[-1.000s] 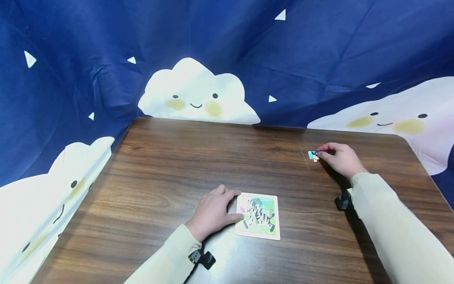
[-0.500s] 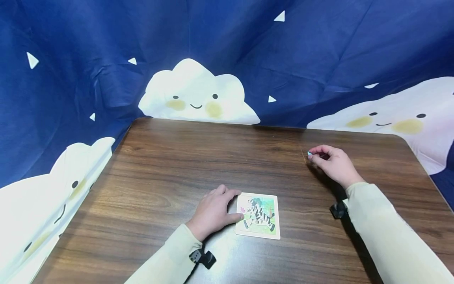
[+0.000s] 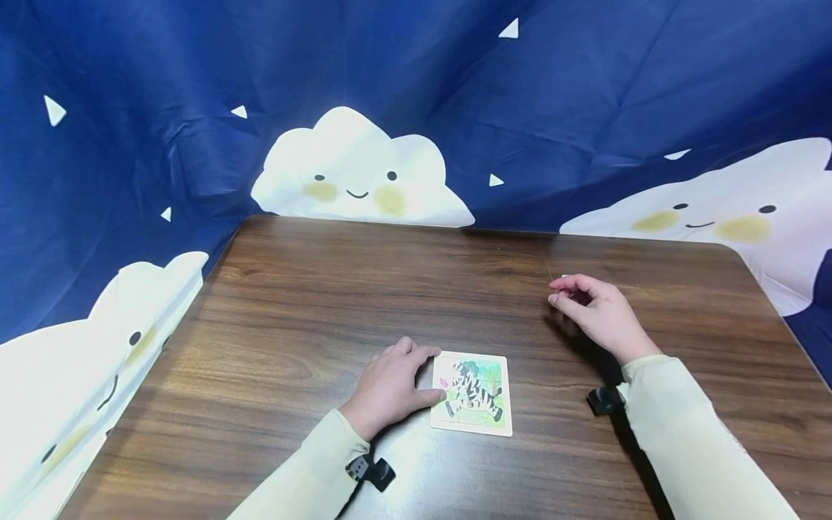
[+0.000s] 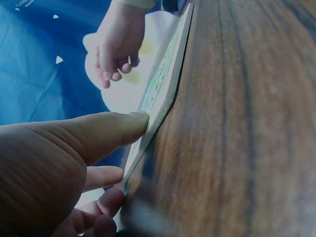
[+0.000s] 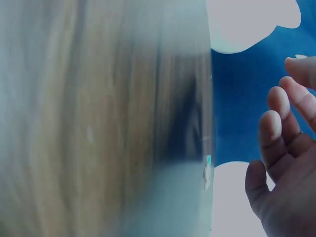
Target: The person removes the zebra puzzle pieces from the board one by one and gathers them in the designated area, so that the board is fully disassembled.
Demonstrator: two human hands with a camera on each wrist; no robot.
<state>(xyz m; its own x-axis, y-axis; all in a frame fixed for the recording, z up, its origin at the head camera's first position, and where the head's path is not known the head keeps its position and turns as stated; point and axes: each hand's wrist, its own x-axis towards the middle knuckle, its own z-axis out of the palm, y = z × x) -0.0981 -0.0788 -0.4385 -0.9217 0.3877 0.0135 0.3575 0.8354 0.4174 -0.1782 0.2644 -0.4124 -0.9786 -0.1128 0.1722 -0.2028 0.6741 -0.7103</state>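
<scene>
My left hand (image 3: 393, 390) rests at the left side of a square zebra puzzle (image 3: 477, 397) lying flat on the table. Its straight thumb presses the puzzle's pale border, and the fingertips touch near the upper left corner. In the left wrist view, the board (image 4: 165, 81) shows edge-on beside the thumb. Farther right, my right hand (image 3: 601, 314) hovers over the wood with relaxed fingers and nothing between them. Just behind its fingertips, mostly hidden, lies a small flat picture piece (image 3: 565, 276). The right wrist view shows that teal-and-white piece (image 5: 208, 173) on the table, apart from the hand.
The brown wooden table (image 3: 312, 289) extends around both hands. A dark blue curtain (image 3: 520, 94) with white clouds hangs behind its far edge and along the left side. Each wrist wears a small black device (image 3: 604, 401).
My right hand held the picture piece by its edge one second ago. Now it is off the piece and has moved left and nearer. The left hand and puzzle stay put.
</scene>
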